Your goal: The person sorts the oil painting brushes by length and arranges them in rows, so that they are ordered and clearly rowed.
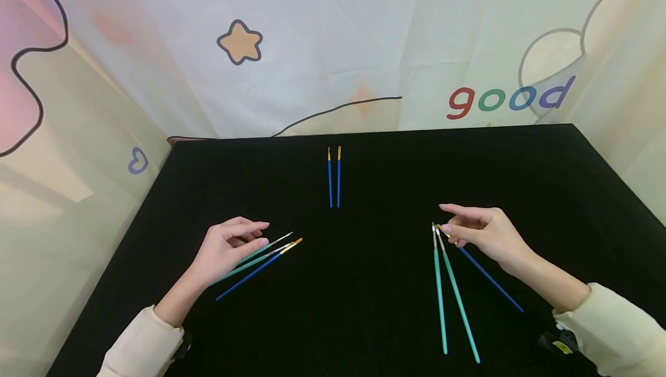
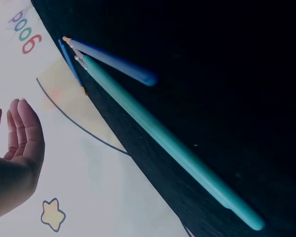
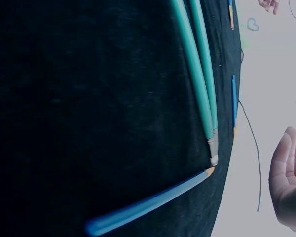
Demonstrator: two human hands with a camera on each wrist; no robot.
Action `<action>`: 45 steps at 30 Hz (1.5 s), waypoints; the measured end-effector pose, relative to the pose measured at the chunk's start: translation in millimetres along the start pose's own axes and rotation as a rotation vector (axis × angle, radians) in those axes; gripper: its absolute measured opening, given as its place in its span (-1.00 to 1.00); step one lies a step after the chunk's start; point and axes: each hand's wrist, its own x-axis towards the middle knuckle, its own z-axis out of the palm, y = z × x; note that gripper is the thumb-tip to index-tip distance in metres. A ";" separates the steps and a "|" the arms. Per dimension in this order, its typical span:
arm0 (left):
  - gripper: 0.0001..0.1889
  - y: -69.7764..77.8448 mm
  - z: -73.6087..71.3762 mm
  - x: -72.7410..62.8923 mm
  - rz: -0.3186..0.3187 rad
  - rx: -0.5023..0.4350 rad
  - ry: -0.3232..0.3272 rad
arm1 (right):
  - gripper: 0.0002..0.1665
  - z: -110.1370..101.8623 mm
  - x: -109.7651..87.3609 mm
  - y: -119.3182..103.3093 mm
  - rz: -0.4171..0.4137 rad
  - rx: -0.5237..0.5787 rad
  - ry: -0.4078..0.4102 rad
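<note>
My left hand (image 1: 229, 247) hovers above a group of paintbrushes on the left, its fingers loosely bent and holding nothing. Two teal paintbrushes (image 1: 243, 267) lie partly hidden beneath it, and a blue paintbrush (image 1: 255, 276) with a golden tip lies beside them. On the right, my right hand (image 1: 486, 232) is held above the tip end of another blue paintbrush (image 1: 491, 278), also with nothing in its fingers. Two more teal paintbrushes (image 1: 439, 302) lie to its left, tips close together. The wrist views show both the left hand (image 2: 22, 153) and right hand (image 3: 291, 182) apart from the brushes.
Near the far edge of the black table (image 1: 380, 284), two short blue paintbrushes (image 1: 339, 177) lie side by side, bristles pointing away. A printed curtain (image 1: 333, 36) with a star and the word "good" hangs behind and along the sides.
</note>
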 end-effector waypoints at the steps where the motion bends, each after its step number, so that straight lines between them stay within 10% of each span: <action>1: -0.71 -0.3 0.1 -0.8 0.005 0.007 -0.001 | -0.60 -0.1 -0.8 1.3 0.003 -0.001 0.003; 13: -0.74 21.7 -1.5 -10.9 0.037 0.062 -0.008 | -0.45 1.1 -8.8 12.9 0.055 -0.069 0.028; 24: -0.77 -14.9 -5.7 -25.1 0.010 0.084 0.003 | -0.48 0.3 -22.5 30.2 -0.013 -0.329 0.130; 45: -0.76 -17.3 9.2 -37.9 -0.055 0.214 0.028 | -0.36 -1.5 -42.8 50.4 -0.083 -0.649 0.147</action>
